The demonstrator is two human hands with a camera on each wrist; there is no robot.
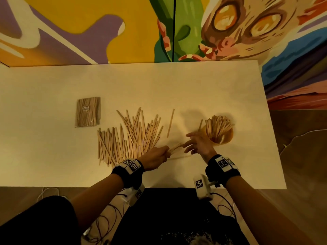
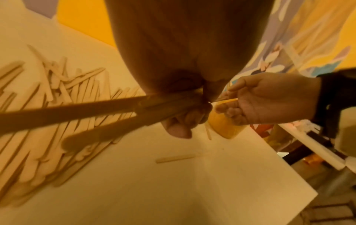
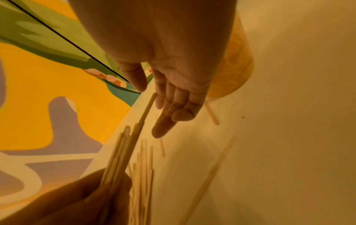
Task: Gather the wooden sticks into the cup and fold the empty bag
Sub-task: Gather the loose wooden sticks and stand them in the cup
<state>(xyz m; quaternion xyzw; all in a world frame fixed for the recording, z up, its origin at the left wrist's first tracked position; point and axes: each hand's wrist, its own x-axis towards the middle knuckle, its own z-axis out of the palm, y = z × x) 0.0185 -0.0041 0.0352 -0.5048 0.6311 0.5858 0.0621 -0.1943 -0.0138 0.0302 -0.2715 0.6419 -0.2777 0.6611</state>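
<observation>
Reaching across the surface (image 1: 177,82), a small bunch of sticks (image 3: 123,153) is clamped in the left hand (image 1: 155,159); the right hand (image 1: 198,145), fingers spread, is held beside the stick-filled cup (image 1: 220,132).

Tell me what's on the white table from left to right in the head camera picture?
Clear plastic bag with wooden sticks inside → big loose pile of flat wooden sticks → left hand gripping a few sticks → single wooden stick lying alone → open right hand → orange cup full of sticks.
</observation>
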